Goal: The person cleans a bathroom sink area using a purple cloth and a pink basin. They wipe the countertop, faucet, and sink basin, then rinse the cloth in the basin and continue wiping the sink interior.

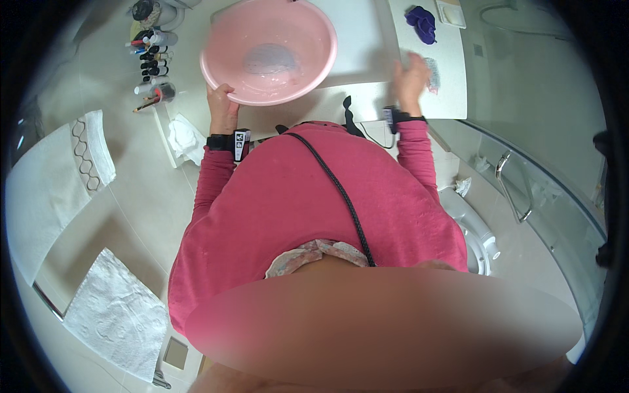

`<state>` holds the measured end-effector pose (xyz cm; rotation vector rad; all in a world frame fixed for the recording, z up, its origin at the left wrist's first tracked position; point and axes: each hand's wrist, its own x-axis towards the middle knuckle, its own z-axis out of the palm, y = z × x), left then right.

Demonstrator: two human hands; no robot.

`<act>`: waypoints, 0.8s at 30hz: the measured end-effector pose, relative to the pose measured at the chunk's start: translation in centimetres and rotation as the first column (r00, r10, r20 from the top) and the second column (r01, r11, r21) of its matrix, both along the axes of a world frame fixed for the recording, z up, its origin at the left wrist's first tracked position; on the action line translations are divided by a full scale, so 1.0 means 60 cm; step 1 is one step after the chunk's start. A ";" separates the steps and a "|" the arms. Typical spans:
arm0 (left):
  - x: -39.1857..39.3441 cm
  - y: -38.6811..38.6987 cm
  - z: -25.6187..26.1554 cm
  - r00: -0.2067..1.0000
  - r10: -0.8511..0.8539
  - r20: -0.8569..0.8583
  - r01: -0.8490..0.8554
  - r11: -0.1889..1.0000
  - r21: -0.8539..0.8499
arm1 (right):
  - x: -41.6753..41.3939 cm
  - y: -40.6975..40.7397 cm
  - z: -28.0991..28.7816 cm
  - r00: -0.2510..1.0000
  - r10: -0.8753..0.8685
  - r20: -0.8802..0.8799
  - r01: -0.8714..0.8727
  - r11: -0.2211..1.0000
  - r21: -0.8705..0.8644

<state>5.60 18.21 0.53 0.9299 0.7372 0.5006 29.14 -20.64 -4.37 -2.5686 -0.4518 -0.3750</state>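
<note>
My left hand (223, 105) grips the near left rim of a pink plastic basin (304, 73), which sits tilted at the sink. Water and a greyish round patch, which I cannot make out clearly, show at the bottom of the basin. To the right of the basin, my right hand (412, 78) is over the white counter (449, 98) with its fingers apart and nothing in it. Beside its fingers lies a small clear packet or brush-like item (433, 73). A crumpled purple cloth (422, 24) rests farther back on the counter.
A soap dish (451, 14) stands at the counter's back right. Bottles (156, 64) and a cup with brushes (164, 92) line the left side, near a white cloth (185, 137). Towels (118, 314) hang at left. A glass shower door (550, 196) and a toilet (474, 240) are at right.
</note>
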 end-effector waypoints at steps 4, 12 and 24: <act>-0.012 0.010 0.033 0.997 0.071 -0.024 -0.070 0.996 0.051 | 0.051 -0.126 -0.019 0.926 -0.339 -0.167 0.278 0.911 -0.306; -0.045 0.041 0.087 0.987 0.150 -0.050 -0.143 0.983 0.115 | 0.065 -0.067 0.014 0.776 -0.091 -0.624 0.292 0.929 0.228; -0.041 0.073 0.162 0.984 0.143 -0.103 -0.109 0.952 0.288 | 0.006 0.390 -0.102 -0.183 0.494 -0.850 0.525 0.780 0.341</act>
